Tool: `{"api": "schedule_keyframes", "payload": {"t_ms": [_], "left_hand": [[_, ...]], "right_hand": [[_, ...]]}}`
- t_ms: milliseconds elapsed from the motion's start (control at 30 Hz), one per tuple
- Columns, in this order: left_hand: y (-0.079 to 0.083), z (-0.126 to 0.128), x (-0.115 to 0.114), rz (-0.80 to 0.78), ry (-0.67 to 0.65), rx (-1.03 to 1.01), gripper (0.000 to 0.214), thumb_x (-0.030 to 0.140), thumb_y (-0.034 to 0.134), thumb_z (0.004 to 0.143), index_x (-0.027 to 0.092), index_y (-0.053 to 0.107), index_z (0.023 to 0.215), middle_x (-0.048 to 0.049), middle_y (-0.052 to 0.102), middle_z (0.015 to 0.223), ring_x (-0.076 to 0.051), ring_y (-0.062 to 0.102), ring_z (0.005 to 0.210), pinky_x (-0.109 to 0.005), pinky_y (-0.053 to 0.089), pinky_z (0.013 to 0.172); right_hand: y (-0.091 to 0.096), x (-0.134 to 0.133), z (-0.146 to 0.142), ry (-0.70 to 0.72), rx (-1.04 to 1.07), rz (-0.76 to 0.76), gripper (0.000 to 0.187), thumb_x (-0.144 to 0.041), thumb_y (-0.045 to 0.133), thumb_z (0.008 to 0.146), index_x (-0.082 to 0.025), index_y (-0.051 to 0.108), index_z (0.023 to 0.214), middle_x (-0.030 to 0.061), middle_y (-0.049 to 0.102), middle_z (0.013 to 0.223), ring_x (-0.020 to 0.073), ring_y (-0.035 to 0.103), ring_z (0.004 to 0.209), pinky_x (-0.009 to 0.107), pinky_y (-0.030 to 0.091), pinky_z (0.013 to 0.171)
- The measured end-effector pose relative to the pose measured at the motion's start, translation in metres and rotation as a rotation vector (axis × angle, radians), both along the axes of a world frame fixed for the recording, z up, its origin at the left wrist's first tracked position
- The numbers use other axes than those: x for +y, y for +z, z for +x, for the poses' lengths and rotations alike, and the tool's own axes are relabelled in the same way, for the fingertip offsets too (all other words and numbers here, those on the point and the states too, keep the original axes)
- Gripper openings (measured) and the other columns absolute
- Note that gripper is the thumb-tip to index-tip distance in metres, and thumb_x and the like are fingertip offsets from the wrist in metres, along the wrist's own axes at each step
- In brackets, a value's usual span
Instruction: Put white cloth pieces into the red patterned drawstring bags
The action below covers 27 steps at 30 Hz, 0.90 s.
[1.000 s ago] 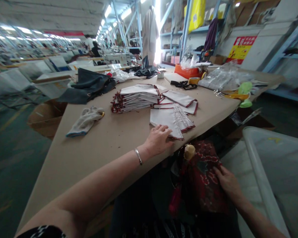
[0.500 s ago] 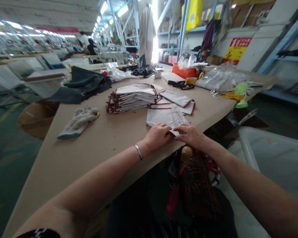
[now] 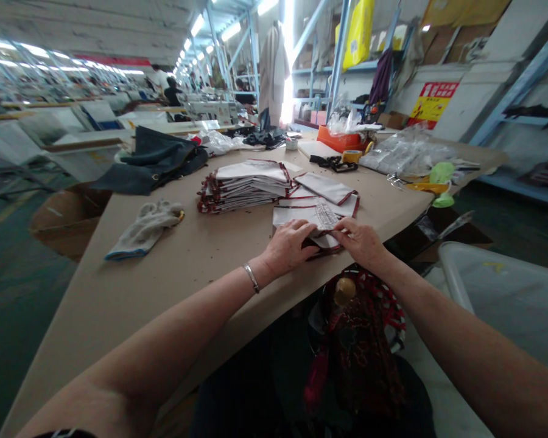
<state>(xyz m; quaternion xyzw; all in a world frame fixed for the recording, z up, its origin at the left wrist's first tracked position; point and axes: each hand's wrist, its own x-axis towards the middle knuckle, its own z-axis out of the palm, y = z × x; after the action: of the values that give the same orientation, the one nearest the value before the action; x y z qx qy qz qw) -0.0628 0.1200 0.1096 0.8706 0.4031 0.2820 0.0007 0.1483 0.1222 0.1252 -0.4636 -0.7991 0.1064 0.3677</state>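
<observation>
A white fabric piece with dark red edging lies folded over near the table's front edge, a stitched band across it. On its left side rests my left hand, fingers curled over the fold and thumb at the near edge. My right hand pinches the fold's right side between thumb and fingertips. Just behind, another folded white piece lies partly over a similar one. To the left of these stands a neat stack of folded white pieces with red edges.
A grey work glove and dark cloth lie on the left of the table. Clear plastic bags, an orange box and tape sit farther back. A white bin stands at right.
Both hands have shifted slightly away from the table's front edge, carrying the near edge of the fabric over onto itself. More of its red-edged near part now shows between the hands.
</observation>
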Motion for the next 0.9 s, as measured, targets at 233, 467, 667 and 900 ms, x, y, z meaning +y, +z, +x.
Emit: {"api": "schedule_keyframes", "payload": {"t_ms": [233, 467, 667, 900], "left_hand": [[-0.011, 0.008, -0.005, 0.022, 0.242, -0.091, 0.072, 0.028, 0.067, 0.073, 0.017, 0.039, 0.138, -0.0169, 0.044, 0.142, -0.037, 0.037, 0.131, -0.057, 0.03, 0.105], [-0.018, 0.0, -0.015, 0.091, 0.18, -0.259, 0.06, 0.023, 0.066, 0.073, 0.013, 0.045, 0.129, -0.0165, 0.051, 0.132, -0.03, 0.045, 0.123, -0.048, 0.037, 0.106], [-0.028, 0.027, 0.005, 0.054, 0.237, -0.405, 0.079, 0.032, 0.074, 0.067, 0.011, 0.037, 0.134, -0.0212, 0.045, 0.136, -0.034, 0.039, 0.129, -0.052, 0.033, 0.108], [-0.045, 0.03, 0.037, -0.111, 0.375, -0.575, 0.067, 0.003, 0.052, 0.071, 0.018, 0.04, 0.135, -0.0158, 0.049, 0.132, -0.029, 0.045, 0.127, -0.047, 0.038, 0.107]], "right_hand": [[0.004, -0.014, 0.007, -0.032, 0.076, 0.007, 0.017, -0.031, 0.051, 0.084, -0.018, 0.062, 0.085, 0.0034, 0.067, 0.077, 0.0152, 0.057, 0.065, 0.026, 0.04, 0.06], [0.008, -0.008, 0.004, -0.089, 0.188, -0.008, 0.02, -0.036, 0.056, 0.08, -0.018, 0.062, 0.075, -0.001, 0.056, 0.058, 0.0126, 0.049, 0.053, 0.026, 0.039, 0.054], [0.018, 0.008, -0.021, 0.177, 0.426, -0.239, 0.022, -0.042, 0.053, 0.085, -0.02, 0.053, 0.081, 0.0048, 0.063, 0.091, 0.0158, 0.058, 0.073, 0.03, 0.054, 0.061], [0.032, 0.016, -0.029, 0.177, 0.617, -0.194, 0.024, -0.043, 0.057, 0.083, -0.021, 0.049, 0.076, -0.0018, 0.047, 0.075, 0.0123, 0.052, 0.071, 0.032, 0.057, 0.072]]}}
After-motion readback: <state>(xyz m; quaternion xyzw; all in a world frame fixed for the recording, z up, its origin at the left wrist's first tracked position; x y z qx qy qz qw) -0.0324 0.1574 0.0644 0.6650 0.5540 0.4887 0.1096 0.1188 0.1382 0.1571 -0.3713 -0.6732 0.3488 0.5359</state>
